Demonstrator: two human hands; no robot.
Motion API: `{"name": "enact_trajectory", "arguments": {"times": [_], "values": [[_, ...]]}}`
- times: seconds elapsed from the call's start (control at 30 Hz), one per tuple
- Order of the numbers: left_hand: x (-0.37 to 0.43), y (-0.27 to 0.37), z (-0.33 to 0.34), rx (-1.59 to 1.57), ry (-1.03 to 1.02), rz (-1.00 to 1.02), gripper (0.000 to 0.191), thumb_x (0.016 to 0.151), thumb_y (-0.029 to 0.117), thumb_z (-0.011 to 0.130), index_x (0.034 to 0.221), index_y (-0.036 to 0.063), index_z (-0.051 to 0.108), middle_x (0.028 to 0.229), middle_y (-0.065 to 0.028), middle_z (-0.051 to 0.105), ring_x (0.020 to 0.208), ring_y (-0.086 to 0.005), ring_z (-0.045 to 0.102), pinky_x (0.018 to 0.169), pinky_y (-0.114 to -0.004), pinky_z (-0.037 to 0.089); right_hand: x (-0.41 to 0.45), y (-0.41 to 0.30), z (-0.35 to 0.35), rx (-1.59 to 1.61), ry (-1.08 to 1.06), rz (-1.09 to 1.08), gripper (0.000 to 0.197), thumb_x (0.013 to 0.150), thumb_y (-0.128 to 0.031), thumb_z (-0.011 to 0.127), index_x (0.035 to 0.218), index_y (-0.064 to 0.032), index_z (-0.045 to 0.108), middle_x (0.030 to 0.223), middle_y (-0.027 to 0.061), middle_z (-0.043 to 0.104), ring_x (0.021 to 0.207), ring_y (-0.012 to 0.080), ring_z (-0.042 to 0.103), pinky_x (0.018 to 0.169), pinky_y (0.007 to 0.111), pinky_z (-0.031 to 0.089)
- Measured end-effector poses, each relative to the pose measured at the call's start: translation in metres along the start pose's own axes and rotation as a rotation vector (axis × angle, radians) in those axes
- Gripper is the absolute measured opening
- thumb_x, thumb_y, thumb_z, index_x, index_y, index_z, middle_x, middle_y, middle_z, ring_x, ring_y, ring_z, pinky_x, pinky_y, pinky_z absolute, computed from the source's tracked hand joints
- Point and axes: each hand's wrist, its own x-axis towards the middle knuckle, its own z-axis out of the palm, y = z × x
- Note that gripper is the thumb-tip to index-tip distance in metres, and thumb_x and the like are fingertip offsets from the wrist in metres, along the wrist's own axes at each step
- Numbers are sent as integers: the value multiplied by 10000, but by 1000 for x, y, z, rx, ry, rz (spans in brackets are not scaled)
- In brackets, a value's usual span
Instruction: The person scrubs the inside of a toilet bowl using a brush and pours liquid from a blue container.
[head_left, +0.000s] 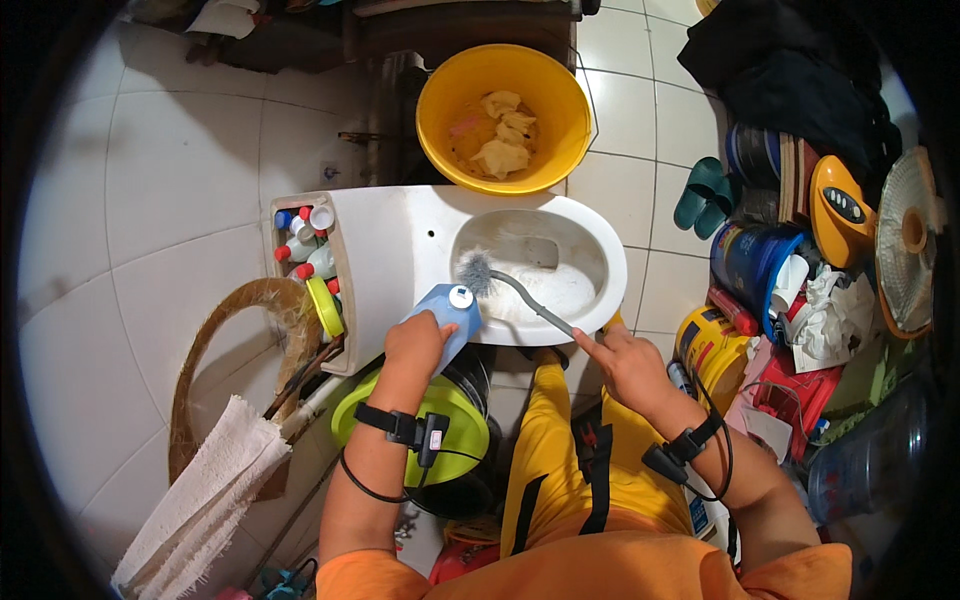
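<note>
My left hand (417, 339) grips a blue plastic bottle (459, 330) with a white cap, held over the near rim of a white toilet bowl (611, 262). In my right hand (626, 366) is the grey handle of a toilet brush (474, 271). Its bristled head is beside the bottle cap, at the left inner side of the bowl. The bowl has no seat on it and its inside is stained. Bottles with red caps (319, 262) fill the open cistern at the left.
A yellow bucket (429, 150) with crumpled material inside stands beyond the toilet. Green slippers (703, 196), a blue bin (731, 259) and a fan (911, 232) are at the right. Near my left forearm are a lime-green basin (476, 442), an old toilet seat (187, 382) and a hanging cloth (214, 472).
</note>
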Motion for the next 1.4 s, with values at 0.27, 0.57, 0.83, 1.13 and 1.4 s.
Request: {"name": "enact_trajectory", "arguments": {"times": [0.27, 0.57, 0.83, 1.13, 1.4], "values": [[-36, -47, 25, -182, 67, -144, 510, 866, 510, 529, 900, 4, 579, 827, -210, 645, 800, -400, 615, 709, -465, 472, 18, -1, 30, 348, -72, 18, 476, 821, -104, 559, 1283, -214, 530, 704, 87, 573, 632, 293, 577, 611, 402, 446], [-59, -84, 101, -764, 346, -313, 449, 902, 476, 503, 1010, 46, 569, 901, -204, 632, 850, -396, 597, 739, -442, 460, 83, 5, 127, 192, -267, 272, 319, 845, -117, 473, 1141, -72, 580, 785, 201, 641, 735, 371, 621, 668, 463, 491], [-52, -86, 115, -733, 502, -286, 390, 924, 420, 490, 978, 37, 543, 863, -208, 625, 809, -412, 591, 688, -448, 457, 79, 5, 179, -25, -490, 202, 364, 869, -135, 439, 1191, 21, 510, 796, 203, 642, 760, 359, 639, 647, 455, 510], [-52, -78, 118, -874, 463, -186, 360, 954, 344, 456, 1035, -1, 514, 898, -247, 613, 826, -444, 572, 691, -469, 441, 143, -11, 182, 204, -408, 458, 228, 788, -107, 516, 943, 7, 637, 936, 218, 654, 894, 381, 624, 796, 439, 488], [-50, -83, 118, -758, 408, -170, 353, 959, 316, 439, 1027, -27, 485, 872, -278, 606, 811, -469, 563, 695, -521, 422, 104, -10, 216, 280, -437, 426, 411, 791, -117, 500, 1167, 45, 524, 941, 266, 627, 921, 407, 603, 806, 452, 488]]}}
